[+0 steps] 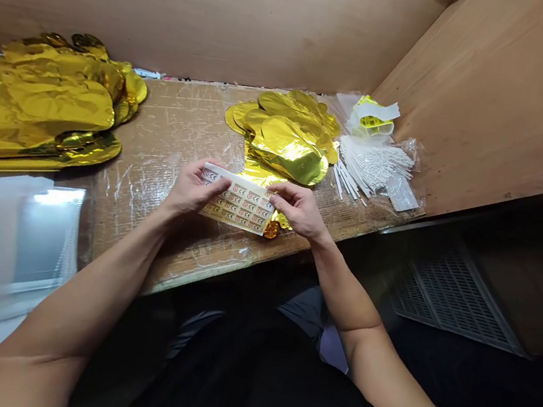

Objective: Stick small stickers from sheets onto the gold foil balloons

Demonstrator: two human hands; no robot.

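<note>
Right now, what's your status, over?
Left hand and right hand holding sheet of CE stickers by its ends. Gold foil balloons lying just beyond and under it.

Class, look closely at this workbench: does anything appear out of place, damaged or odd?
A crumpled bit of gold foil pokes out below the sticker sheet, near the right hand. It looks odd because the other foil shapes lie smoother, in a stack.

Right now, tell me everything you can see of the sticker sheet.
The sticker sheet is a flat white rectangle, paper-like, printed with neat rows of small labels bearing CE marks and red circles. It is held slanted above the table, its short ends gripped by the left hand and right hand, its far edge beside gold foil.
</note>
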